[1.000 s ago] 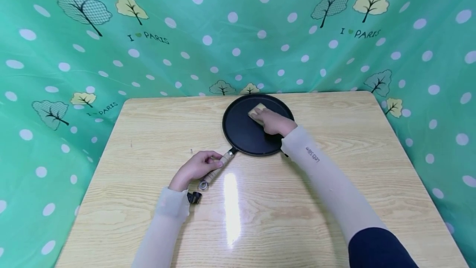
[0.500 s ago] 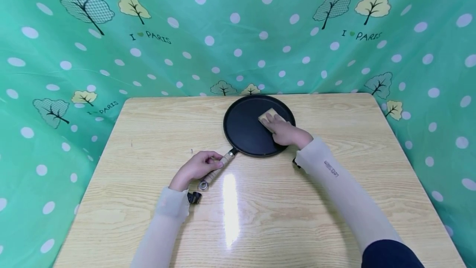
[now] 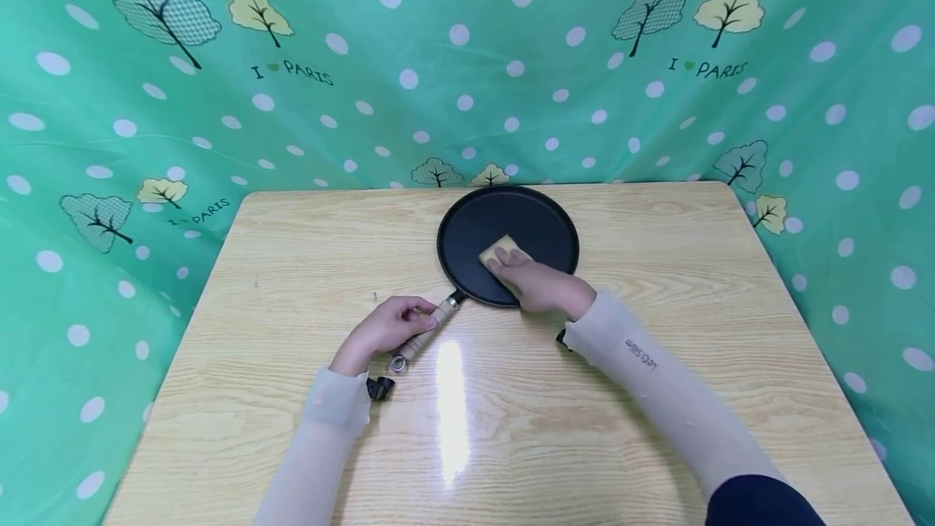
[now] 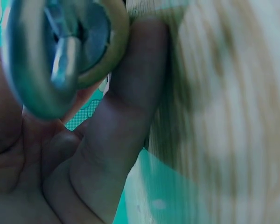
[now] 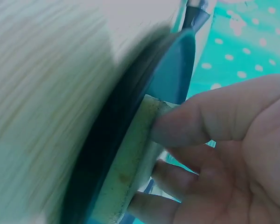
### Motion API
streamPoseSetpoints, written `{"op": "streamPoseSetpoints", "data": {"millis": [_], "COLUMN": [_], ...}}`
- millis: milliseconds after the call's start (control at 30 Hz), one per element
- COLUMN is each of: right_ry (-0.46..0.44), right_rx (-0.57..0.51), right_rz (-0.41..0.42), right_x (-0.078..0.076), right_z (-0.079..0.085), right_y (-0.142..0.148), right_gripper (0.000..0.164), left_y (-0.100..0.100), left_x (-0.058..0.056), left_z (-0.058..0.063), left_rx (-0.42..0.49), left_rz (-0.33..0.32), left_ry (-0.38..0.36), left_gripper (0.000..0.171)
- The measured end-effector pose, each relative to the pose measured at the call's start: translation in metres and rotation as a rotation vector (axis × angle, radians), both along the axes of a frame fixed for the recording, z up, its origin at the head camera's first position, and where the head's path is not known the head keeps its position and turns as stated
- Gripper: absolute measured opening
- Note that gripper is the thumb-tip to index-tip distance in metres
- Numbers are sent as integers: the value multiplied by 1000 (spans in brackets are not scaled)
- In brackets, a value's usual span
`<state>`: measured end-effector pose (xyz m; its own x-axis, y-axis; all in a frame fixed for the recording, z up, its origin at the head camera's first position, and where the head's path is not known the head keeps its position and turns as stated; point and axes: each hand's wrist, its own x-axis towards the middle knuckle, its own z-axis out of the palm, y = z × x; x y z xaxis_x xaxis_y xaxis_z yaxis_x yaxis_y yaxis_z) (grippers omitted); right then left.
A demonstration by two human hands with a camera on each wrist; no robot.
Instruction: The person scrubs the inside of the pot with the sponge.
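A flat, round black frying pan [image 3: 466, 227] lies near the table's back edge, its wood-look handle [image 3: 418, 343] slanting toward the front left. My left hand [image 3: 389, 325] holds that handle between thumb and fingers. Close up in the left wrist view, the metal hanging ring [image 4: 31, 60] at the handle's end hides part of the grip. My right hand [image 3: 540, 281] holds a yellowish sponge [image 3: 500, 245] flat against the pan's cooking surface, low in the pan toward its front rim. In the right wrist view, thumb and fingers grip the sponge [image 5: 123, 175] along its edges.
The wood-grain table [image 3: 292, 266] carries a bright light reflection [image 3: 453, 412] in front of the pan. A green dotted cloth [image 3: 351, 39] hangs behind and at both sides. Tiny specks lie left of the pan.
My right hand with the sponge has first gone right across the pan, then back left and nearer the front rim. The left hand keeps its hold on the handle, and the pan stays put.
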<state>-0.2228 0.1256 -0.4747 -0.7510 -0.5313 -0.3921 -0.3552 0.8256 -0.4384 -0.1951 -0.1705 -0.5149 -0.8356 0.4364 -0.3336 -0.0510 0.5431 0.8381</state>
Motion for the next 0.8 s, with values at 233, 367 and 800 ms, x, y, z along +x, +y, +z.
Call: {"op": "streamPoseSetpoints", "data": {"millis": [233,367,800], "right_ry": [-13,-35,-59], "right_rx": [8,40,158], "right_rz": [54,70,36], "right_x": [-9,-19,-68], "right_z": [-4,-4,0], "right_y": [-33,-52,-73], "right_gripper": [82,83,76], "left_y": [-1,-2,-2], "left_x": [-1,-1,-2], "left_z": [-3,-4,-5], "left_rx": [7,5,32], "left_rz": [-3,-13,-19], "left_ry": [7,7,16], "left_gripper": [33,34,32]}}
